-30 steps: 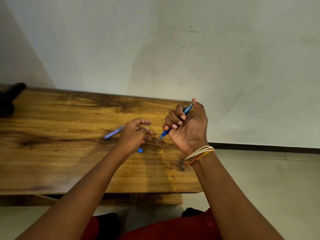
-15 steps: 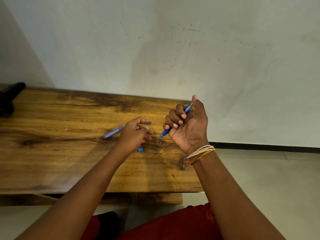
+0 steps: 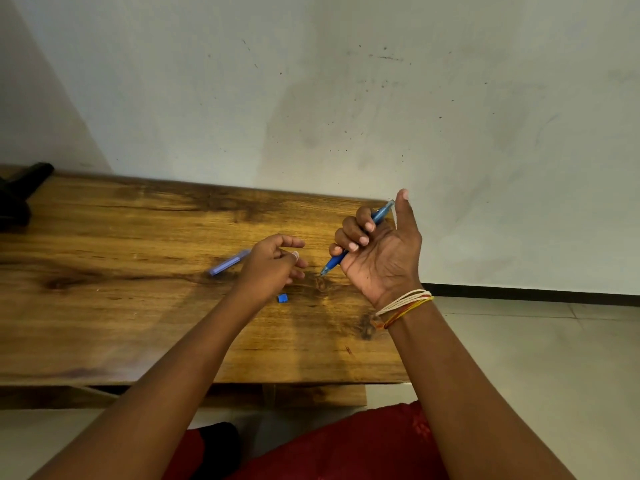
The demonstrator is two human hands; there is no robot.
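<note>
My right hand [image 3: 377, 251] grips a blue pen [image 3: 381, 213] in its curled fingers, thumb sticking straight up beside the pen's top end. The pen slants, with its tip [image 3: 323, 271] pointing down-left just above the wooden table [image 3: 121, 306]. My left hand [image 3: 273, 263] hovers over the table a little left of the tip, fingers loosely curled, with nothing visible in them. A pale blue pen cap [image 3: 227, 265] lies on the table, partly hidden behind the left hand. A small blue piece [image 3: 282, 298] lies on the wood just below that hand.
The table stands against a pale wall [image 3: 346, 98], its right end near my right hand. A black object [image 3: 20, 192] sits at the table's far left. Tiled floor [image 3: 554, 358] lies to the right. Red cloth [image 3: 346, 448] covers my lap below.
My right thumb has lifted off the pen's top end and now points straight up. Both hands otherwise stay where they were.
</note>
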